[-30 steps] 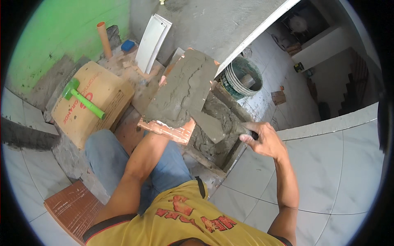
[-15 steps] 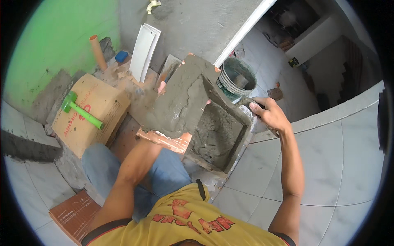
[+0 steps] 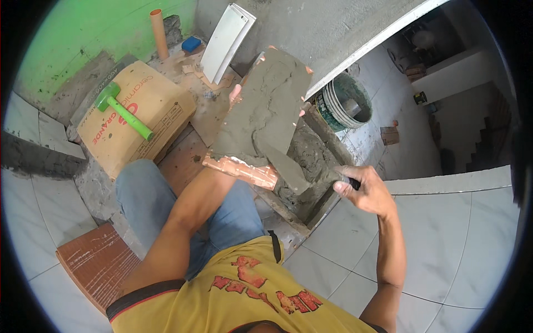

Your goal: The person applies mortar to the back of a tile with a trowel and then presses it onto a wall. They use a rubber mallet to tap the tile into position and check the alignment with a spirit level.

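Room under construction, bare grey rendered wall point(image 3: 316, 33), trough point(image 3: 286, 213) of wet mortar point(image 3: 311, 147), bucket point(image 3: 327, 114)

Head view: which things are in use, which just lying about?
In use:
- tile, propped on the left grip, coated in grey mortar
- trowel, in the right grip
- trough of mortar

Apparently just lying about:
- green mallet, on the cardboard box
- blue block
- white strips
- brown panel

Bucket: can't tell.
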Motion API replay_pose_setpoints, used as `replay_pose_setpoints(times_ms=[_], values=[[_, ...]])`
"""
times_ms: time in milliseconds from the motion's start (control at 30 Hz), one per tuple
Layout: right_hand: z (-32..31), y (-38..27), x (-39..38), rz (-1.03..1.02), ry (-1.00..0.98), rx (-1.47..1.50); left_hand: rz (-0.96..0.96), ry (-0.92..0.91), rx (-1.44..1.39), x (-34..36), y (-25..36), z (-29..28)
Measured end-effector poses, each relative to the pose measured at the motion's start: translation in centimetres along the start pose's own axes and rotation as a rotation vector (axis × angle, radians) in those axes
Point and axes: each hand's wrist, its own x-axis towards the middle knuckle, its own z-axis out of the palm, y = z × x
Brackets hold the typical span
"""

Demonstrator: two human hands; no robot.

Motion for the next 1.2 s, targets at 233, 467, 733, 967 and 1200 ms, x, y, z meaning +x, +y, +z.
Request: replay_pose_setpoints(times_ms=[233,467,733,967,1200], values=[[0.3,1.0,-2.9,-0.069,0.098,-0.142,0.024,-0.001,0.033,1.4,1.0,-0.2],[-1.3,4.6,-4.8,0.071,0.378,-0.065,0.021,0.021,0.065,1.7,2.3,-0.2],[-5.8,-1.1,-1.3,-0.028,0.553,-0.241,-0.060,0.072,0.086,0.2,1.1,-0.2],[-13.7,-2.0,5.4,-0.144,0.363,-0.378,-0.080,0.019,0.126,4.5,1.4,0.0],[-15.2,-6.5,13.9,0.106,0.129,-0.318,-0.145,-0.032,0.102,6.7,0.9,-1.8]])
